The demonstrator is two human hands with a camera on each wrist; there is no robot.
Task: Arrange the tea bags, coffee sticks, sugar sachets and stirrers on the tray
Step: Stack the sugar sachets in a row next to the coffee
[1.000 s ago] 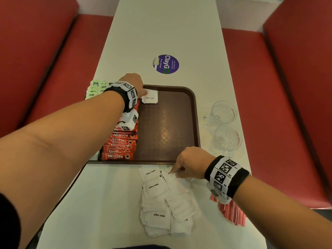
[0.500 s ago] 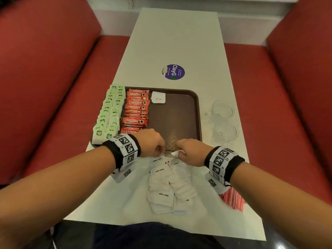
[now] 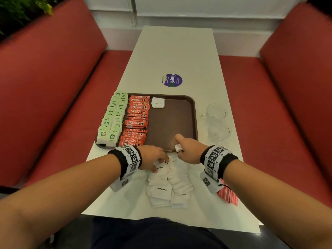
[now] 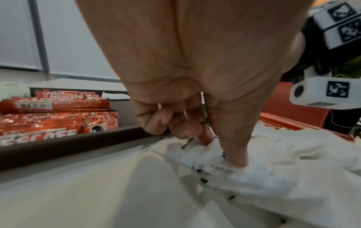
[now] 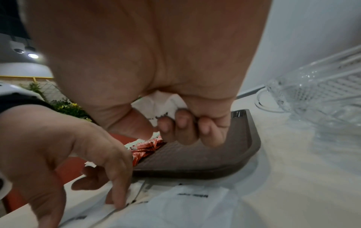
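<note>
1. My right hand (image 3: 188,150) pinches one sugar sachet (image 3: 178,147) above the near rim of the tray (image 3: 195,112).
2. My left hand (image 3: 152,158) curls its fingers onto the sachet pile (image 3: 167,187) on the counter (image 3: 179,51).
3. The tray's bare strip runs straight ahead, nearer my right.

I see a long white table (image 3: 177,51) between red bench seats. Lying directly on it: a brown tray (image 3: 195,114) near the middle, a round purple sticker (image 3: 172,80) just beyond the tray, two clear glass cups (image 3: 216,111) beside the tray's right edge, a loose pile of white sugar sachets (image 3: 167,187) on the near end just in front of the tray, and a bundle of red stirrers (image 3: 228,194) at the near right edge, beside the pile.
</note>
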